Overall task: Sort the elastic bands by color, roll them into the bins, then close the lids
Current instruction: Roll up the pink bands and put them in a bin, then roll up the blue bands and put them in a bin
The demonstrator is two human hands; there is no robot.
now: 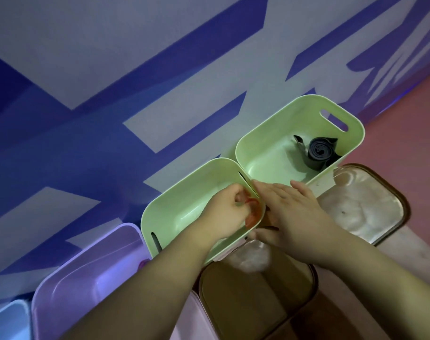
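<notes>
At centre we see the left hand (229, 209) pinching an orange band (254, 217), mostly hidden, inside a green bin (184, 192); the right hand (294, 207) lies flat, fingers straight.

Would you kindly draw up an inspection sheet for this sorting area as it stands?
Surface: pink floor.
Job's things: rolled dark grey elastic band in far pale green plastic bin; orange elastic band in near pale green plastic bin; lilac plastic bin and blue plastic bin alongside; two clear brown-rimmed lids off, on floor.
Clutter: nothing seen.
Grips: left hand pinches orange band; right hand, fingers straight, at near bin's rim.
Cables: nothing seen.
Surroundings: blue-and-white painted wall.
</notes>
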